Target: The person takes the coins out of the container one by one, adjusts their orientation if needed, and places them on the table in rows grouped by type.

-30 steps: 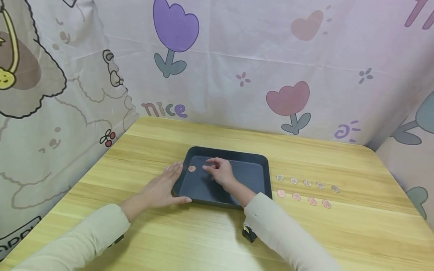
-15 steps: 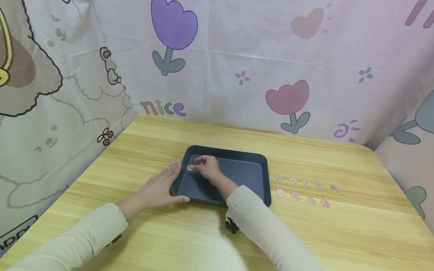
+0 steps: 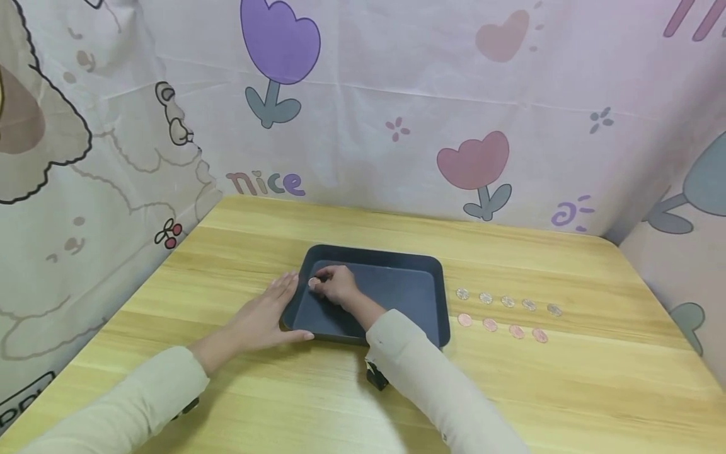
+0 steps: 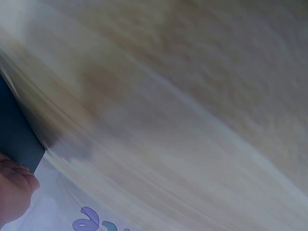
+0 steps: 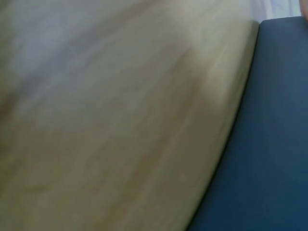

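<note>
In the head view, a dark blue-grey rectangular tray (image 3: 397,290) lies on the wooden table. My left hand (image 3: 258,323) rests against its left side, fingers extended along the rim and thumb by the front edge. Inside the tray, near its left wall, my right hand (image 3: 339,287) has thumb and fingertips at a copper-coloured coin (image 3: 314,284) and appears to pinch it. Part of the coin is hidden by the fingers. The left wrist view catches some fingers (image 4: 17,190) beside the tray's dark wall (image 4: 19,134). Mostly table and tray side (image 5: 269,125) fill the right wrist view.
Right of the tray, several silver-coloured coins (image 3: 507,301) form a row on the table (image 3: 595,378). A row of several copper-coloured coins (image 3: 489,325) lies in front of them. A printed cloth (image 3: 363,94) hangs behind the table and at its sides.
My right hand has moved left inside the tray, and its fingertips have come onto the coin. The left hand stays at the tray's left side. The head view has shifted slightly.
</note>
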Tool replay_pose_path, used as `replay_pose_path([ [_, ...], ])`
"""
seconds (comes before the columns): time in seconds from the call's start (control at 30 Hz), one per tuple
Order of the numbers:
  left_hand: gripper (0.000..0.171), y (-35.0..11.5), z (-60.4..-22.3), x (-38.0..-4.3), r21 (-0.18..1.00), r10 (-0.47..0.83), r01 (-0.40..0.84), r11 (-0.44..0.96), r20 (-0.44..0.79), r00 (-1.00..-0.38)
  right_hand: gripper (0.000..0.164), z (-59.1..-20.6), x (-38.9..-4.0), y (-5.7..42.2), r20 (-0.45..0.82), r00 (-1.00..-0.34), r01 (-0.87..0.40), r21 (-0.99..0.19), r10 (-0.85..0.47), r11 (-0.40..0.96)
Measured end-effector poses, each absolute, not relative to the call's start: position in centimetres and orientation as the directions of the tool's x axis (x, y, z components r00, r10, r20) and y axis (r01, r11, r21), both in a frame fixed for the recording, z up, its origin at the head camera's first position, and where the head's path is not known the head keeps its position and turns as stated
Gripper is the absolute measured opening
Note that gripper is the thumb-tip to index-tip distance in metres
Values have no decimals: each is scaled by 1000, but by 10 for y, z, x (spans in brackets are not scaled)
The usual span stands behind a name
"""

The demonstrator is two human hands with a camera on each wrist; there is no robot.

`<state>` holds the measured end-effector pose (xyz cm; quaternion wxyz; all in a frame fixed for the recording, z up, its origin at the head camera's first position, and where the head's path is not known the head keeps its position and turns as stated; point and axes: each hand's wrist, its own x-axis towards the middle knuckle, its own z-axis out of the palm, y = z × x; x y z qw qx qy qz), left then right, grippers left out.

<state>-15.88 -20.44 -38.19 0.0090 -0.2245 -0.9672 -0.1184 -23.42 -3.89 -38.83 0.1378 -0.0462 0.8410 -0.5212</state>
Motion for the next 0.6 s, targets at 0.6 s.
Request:
replay_pose_path([
  [0.6, 107, -205, -383, -158, 222, 428, 434, 873, 80, -900, 15, -388, -230, -43, -122, -948, -100, -764, -294, 638],
])
